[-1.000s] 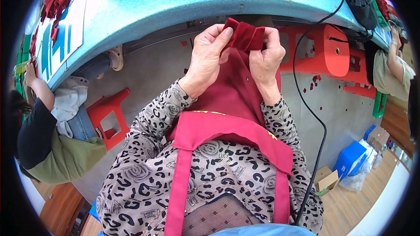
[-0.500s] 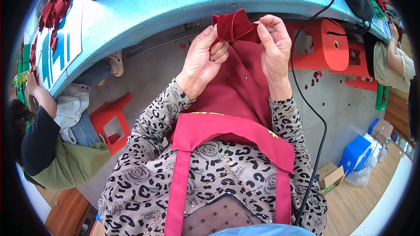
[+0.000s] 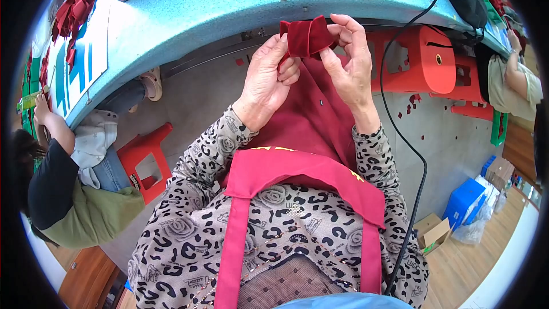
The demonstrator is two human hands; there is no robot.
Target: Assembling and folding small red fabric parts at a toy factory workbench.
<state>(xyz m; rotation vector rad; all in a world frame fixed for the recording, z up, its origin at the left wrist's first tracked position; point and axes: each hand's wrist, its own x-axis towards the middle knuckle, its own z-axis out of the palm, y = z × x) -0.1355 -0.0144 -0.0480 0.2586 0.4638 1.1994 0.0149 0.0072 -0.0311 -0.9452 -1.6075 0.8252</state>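
A dark red velvet ribbon [image 3: 307, 37], folded over in loops like a bow, is held up in front of the table edge. At its left end, my left hand [image 3: 269, 77] pinches it between thumb and curled fingers. My right hand [image 3: 350, 60] has the right end, thumb tip in front and fingers behind, with the index finger raised along the top. The ribbon's back side and the fingertips behind it are hidden. Below the hands hangs my dark red apron [image 3: 303, 114].
A speckled blue table [image 3: 229, 0] curves across the top, with red ribbon pieces [image 3: 74, 11] at the left. A black cable [image 3: 400, 131] runs down past my right arm. Red stools [image 3: 143, 160] stand at both sides. Co-workers [image 3: 86, 194] sit left and right.
My right hand has shifted left along the ribbon, its thumb now nearer the ribbon's middle and its index finger straighter. The left hand keeps its pinch, barely moved.
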